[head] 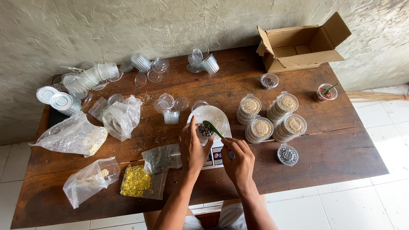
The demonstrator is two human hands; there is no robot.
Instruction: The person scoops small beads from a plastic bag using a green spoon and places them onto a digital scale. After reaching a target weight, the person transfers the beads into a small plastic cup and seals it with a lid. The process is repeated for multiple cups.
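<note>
Holding a small cup (205, 130) of dark seeds in my left hand (194, 149), I keep it upright over the white plate (213, 115) near the table's (332, 157) middle. My right hand (238, 159) pinches a green spoon (212, 128), its bowl at the cup's rim. I judge it best to tip slowly, spoon low and centred, so stray seeds land on the plate, not among the filled stacks (270, 119) beside it.
</note>
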